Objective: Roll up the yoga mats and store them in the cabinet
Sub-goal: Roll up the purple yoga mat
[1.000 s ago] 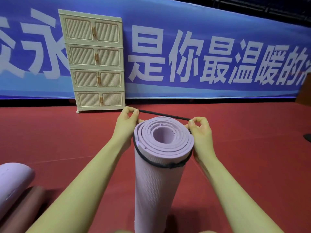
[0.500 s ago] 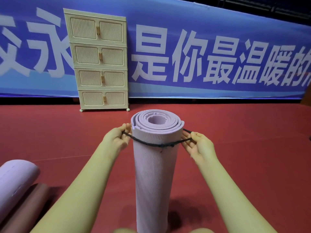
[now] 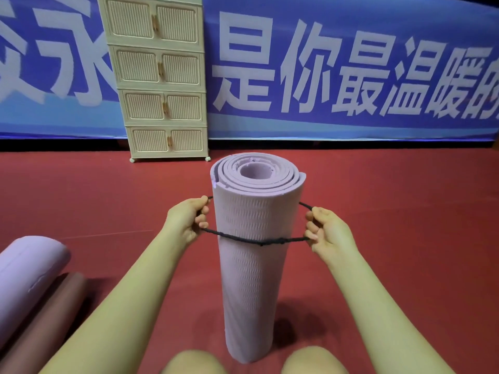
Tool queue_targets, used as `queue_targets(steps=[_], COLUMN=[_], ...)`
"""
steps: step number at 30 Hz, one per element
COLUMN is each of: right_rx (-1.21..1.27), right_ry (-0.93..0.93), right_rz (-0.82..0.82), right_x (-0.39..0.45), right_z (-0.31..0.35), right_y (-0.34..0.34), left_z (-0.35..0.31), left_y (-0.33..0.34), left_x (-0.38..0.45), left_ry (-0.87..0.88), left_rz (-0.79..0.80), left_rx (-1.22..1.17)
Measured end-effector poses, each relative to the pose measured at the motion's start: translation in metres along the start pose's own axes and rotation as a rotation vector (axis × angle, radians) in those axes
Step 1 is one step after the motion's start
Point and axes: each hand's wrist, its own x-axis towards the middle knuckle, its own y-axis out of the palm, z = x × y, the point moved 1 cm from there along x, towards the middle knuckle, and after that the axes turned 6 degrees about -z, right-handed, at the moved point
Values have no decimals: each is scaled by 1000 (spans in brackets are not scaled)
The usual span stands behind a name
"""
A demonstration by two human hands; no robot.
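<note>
A rolled lilac yoga mat (image 3: 252, 279) stands upright on the red floor between my knees. A black elastic band (image 3: 259, 241) loops around it about a third of the way down from the top. My left hand (image 3: 186, 221) pinches the band on the mat's left side. My right hand (image 3: 328, 232) holds it stretched on the right side. The cream cabinet (image 3: 159, 79) with several tiers of double doors, all closed, stands against the banner behind the mat.
Another rolled lilac mat (image 3: 24, 276) lies at the lower left, with a brown rolled mat (image 3: 51, 319) beside it. A blue banner (image 3: 351, 76) with white characters runs along the back wall. Red floor (image 3: 405, 225) spreads around.
Both hands have slid the black band down from the mat's top rim to lower on the roll. The view has moved closer to the cabinet.
</note>
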Motion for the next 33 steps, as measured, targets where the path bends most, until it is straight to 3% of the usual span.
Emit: queue_targets(steps=[6,16,25,33], right_rx=[-280,-450,-296,-10], right_ry=[-45,76,173,220], right_rz=[-52,-175,-177,-160], right_x=[35,84,87,56], right_z=[-42,-114,-134,-124], right_y=[-36,-85,-88,-77], left_z=[44,118,131,119], left_y=[-18,-54,-53,-32], left_x=[16,61,58,28], left_ry=[102,-71,-96,-214], left_rz=[-117,-178,-160,-160], left_rx=[158,268,315,150])
